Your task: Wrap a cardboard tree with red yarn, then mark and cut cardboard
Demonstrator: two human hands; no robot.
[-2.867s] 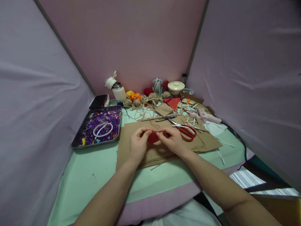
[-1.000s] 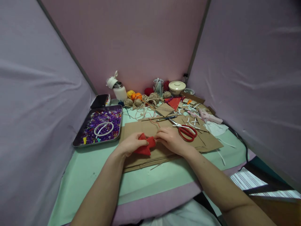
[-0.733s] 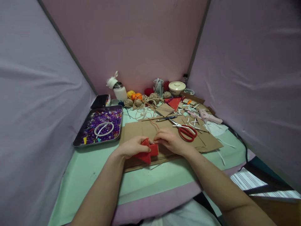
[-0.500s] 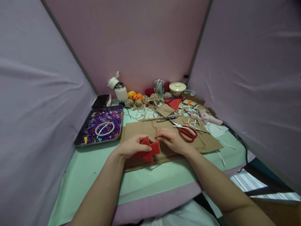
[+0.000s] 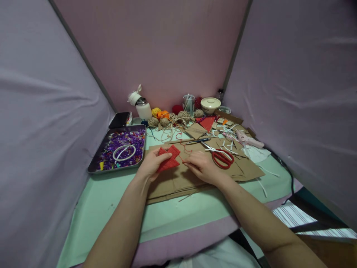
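Observation:
My left hand [image 5: 152, 163] is closed on a red notched piece [image 5: 169, 159] that looks wrapped in yarn, the thumb lying across its face. To its right, my right hand [image 5: 201, 165] pinches a thin strand of red yarn [image 5: 180, 158], which runs from the piece to the fingertips. More of this yarn trails back across the table toward the balls behind. Both hands are above a stack of brown cardboard [image 5: 178, 182]. Red-handled scissors [image 5: 223, 158] lie on the cardboard just beyond my right hand, blades pointing away to the left.
A metal tray [image 5: 93, 172] of purple beads stands at left with a white ring [image 5: 124, 153] on them. Yarn balls [image 5: 163, 115], a jar [image 5: 144, 109] and a lidded bowl [image 5: 210, 105] line the back. A pink glue gun [image 5: 249, 139] and scraps lie at right.
The red piece has been turned over and moved up and left in my left hand, now showing a ridged face. My right hand has shifted slightly, and the strand between the hands is stretched out.

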